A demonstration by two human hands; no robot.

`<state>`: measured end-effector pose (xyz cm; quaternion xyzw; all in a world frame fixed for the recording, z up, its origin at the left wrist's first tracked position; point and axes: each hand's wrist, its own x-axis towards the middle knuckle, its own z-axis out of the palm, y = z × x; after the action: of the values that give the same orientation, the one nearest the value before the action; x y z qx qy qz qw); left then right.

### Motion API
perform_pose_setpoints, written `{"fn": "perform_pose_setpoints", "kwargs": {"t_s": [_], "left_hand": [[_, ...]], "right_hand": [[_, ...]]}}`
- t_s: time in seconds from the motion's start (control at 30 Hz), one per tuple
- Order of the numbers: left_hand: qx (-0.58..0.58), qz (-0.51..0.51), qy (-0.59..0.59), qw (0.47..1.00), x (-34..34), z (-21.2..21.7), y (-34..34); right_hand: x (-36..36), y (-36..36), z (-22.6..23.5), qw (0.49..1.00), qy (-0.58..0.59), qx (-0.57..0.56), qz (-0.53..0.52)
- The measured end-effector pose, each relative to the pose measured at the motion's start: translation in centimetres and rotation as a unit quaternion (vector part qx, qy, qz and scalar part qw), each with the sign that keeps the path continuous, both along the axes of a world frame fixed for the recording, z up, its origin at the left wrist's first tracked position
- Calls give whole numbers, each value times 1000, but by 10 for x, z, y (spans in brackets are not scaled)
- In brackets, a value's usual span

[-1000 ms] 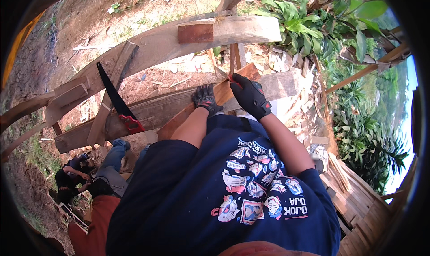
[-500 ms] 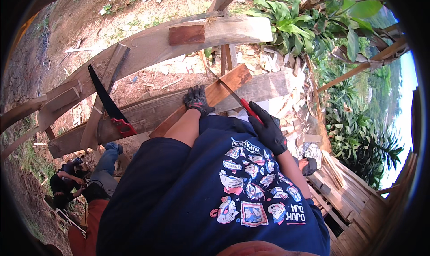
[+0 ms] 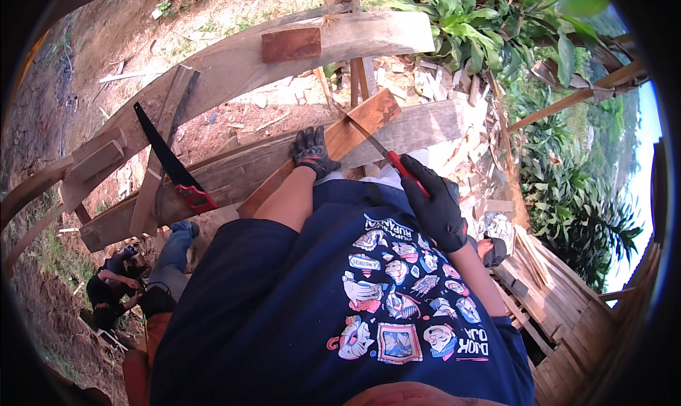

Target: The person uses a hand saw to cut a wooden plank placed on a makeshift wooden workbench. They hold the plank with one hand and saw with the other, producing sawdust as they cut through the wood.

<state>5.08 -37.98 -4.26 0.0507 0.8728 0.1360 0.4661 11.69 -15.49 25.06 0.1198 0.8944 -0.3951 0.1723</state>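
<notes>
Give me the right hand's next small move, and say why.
Probably push the held saw forward: its blade lies across the reddish board, the right hand grips the handle on the near side, and the left hand rests on the board, seemingly steadying it.

saws (image 3: 392, 159) (image 3: 169, 156): 2; gloved hands (image 3: 314, 153) (image 3: 435, 201): 2; reddish-brown block (image 3: 291, 45): 1

Can see white block capitals (image 3: 473, 343) on navy shirt (image 3: 284, 321), two lines, upside down, at print's lower right. Also see smaller pale lettering (image 3: 391, 226) across its far edge, also upside down. Can spot lettered badge (image 3: 365, 262) amid cartoon figures, too small to read. Same for red mark (image 3: 464, 228) on right glove's cuff.
</notes>
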Motion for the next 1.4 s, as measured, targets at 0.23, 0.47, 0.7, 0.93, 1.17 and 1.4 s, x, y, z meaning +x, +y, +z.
{"fn": "perform_pose_setpoints", "kwargs": {"t_s": [0.23,0.47,0.7,0.93,1.17,1.4], "left_hand": [[16,7,4,1000,4,-9,-2],[15,9,16,1000,10,-14,1],[8,-12,-15,1000,4,-11,-1],[10,7,3,1000,5,-6,2],[-8,-20,28,999,13,-17,1],[12,-15,32,999,12,-2,4]], "right_hand": [[-45,-25,-108,1000,1,8,1],[-81,-20,-150,1000,0,-2,-11],[-28,-1,-154,997,-66,-35,-34],[0,14,-157,996,-86,-16,12],[-52,-25,-133,996,-8,47,77],[-20,-12,-140,998,0,45,42]]}}
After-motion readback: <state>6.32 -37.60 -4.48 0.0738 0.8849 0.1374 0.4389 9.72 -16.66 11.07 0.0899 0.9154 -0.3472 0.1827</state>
